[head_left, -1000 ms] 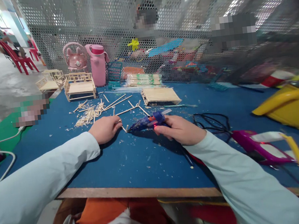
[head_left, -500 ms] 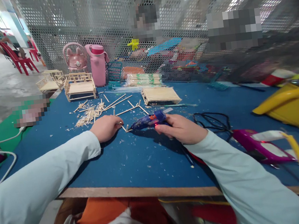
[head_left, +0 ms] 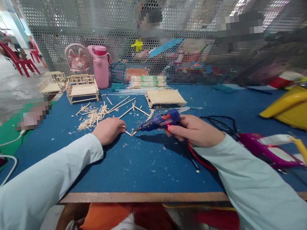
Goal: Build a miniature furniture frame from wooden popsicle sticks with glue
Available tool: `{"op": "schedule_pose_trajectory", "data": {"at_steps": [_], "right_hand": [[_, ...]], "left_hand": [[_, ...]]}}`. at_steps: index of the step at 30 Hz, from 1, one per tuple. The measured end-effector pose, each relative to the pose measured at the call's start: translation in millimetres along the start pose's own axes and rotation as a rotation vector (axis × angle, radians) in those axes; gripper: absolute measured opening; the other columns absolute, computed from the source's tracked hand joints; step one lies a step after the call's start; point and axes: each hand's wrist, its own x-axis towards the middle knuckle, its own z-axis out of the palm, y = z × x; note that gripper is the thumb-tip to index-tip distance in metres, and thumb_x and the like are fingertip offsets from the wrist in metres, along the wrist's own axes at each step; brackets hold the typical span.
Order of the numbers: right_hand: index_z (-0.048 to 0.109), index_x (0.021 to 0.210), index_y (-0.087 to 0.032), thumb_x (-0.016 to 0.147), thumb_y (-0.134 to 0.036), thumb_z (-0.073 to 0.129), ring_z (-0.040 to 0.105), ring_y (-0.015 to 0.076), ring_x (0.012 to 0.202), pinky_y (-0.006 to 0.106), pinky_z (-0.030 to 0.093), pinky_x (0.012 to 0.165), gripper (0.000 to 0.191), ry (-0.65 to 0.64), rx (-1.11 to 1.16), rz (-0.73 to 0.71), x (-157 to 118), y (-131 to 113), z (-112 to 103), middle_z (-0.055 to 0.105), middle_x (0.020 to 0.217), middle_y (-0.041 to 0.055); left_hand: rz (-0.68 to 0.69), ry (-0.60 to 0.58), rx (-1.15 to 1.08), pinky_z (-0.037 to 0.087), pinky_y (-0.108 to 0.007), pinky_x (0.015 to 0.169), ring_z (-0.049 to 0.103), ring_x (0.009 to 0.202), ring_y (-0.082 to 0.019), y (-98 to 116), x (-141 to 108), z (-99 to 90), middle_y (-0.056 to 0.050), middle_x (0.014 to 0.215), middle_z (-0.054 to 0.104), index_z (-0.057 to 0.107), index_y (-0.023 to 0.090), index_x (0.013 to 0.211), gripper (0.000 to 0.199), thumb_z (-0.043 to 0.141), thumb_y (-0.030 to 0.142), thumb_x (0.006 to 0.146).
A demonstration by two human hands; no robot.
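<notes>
My left hand (head_left: 109,130) rests low over the blue tabletop, its fingers pinching one end of a frame of thin wooden sticks (head_left: 127,113). The frame has several joined sticks with short upright pieces at its corners. In my right hand (head_left: 196,129) is a blue hot glue gun (head_left: 161,120) with a lit red light. Its nozzle points left, close to the frame's near corner; whether it touches the wood I cannot tell. Left of the frame lies a pile of short stick pieces and chips (head_left: 94,118). A small stick platform (head_left: 165,98) stands behind the glue gun.
Two miniature wooden benches (head_left: 82,89) and a pink bottle (head_left: 100,67) stand at the back left, before a perforated metal screen (head_left: 120,15). Packed sticks (head_left: 147,81) lie behind the platform. To the right are a black cable (head_left: 220,120), a purple-and-white device (head_left: 271,149) and a yellow object (head_left: 299,109).
My right hand has drawn the glue gun a little to the right and away from the corner. The stick frame has turned slightly, while my left hand stays nearly in place.
</notes>
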Motion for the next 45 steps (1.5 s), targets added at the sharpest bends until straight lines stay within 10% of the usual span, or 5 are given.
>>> {"op": "schedule_pose_trajectory", "data": {"at_steps": [6,13,23,45], "right_hand": [[0.059,0.077,-0.014,0.081,-0.049,0.045,0.049,0.0104,0.044,0.023,0.041,0.043,0.037,0.095,0.058,-0.045,-19.1,-0.8,0.1,0.063,0.067,0.0059],[0.055,0.111,-0.016,0.082,-0.028,0.048,0.065,0.0206,0.088,0.029,0.051,0.074,0.033,0.290,-0.540,-0.324,-42.1,-13.4,36.2,0.067,0.102,0.0105],[0.045,0.120,-0.012,0.084,-0.022,0.036,0.064,0.0190,0.073,0.029,0.051,0.061,0.038,0.286,-0.906,-0.453,-46.0,-15.8,64.4,0.067,0.090,0.0103],[0.046,0.118,-0.011,0.086,-0.024,0.034,0.061,0.0167,0.067,0.027,0.047,0.058,0.037,0.290,-0.929,-0.426,-42.6,-15.3,70.3,0.065,0.082,0.0083]], "left_hand": [[-0.094,0.057,0.081,0.045,-0.031,0.072,0.061,0.086,-0.022,12.0,-9.9,2.8,-0.007,0.091,0.068,0.066,0.020,0.088,0.024,0.044,0.029,0.084],[-0.217,0.090,0.088,0.047,-0.034,0.068,0.063,0.081,-0.024,27.8,-15.9,5.3,-0.009,0.087,0.069,0.067,0.021,0.087,0.027,0.044,0.034,0.084],[-0.169,0.070,0.012,0.047,-0.034,0.072,0.063,0.083,-0.023,21.8,-16.2,6.8,-0.007,0.090,0.069,0.068,0.022,0.088,0.024,0.045,0.027,0.082],[-0.165,0.048,0.024,0.046,-0.032,0.073,0.062,0.084,-0.022,22.1,-15.9,3.7,-0.007,0.090,0.069,0.067,0.020,0.089,0.025,0.045,0.028,0.082]]}}
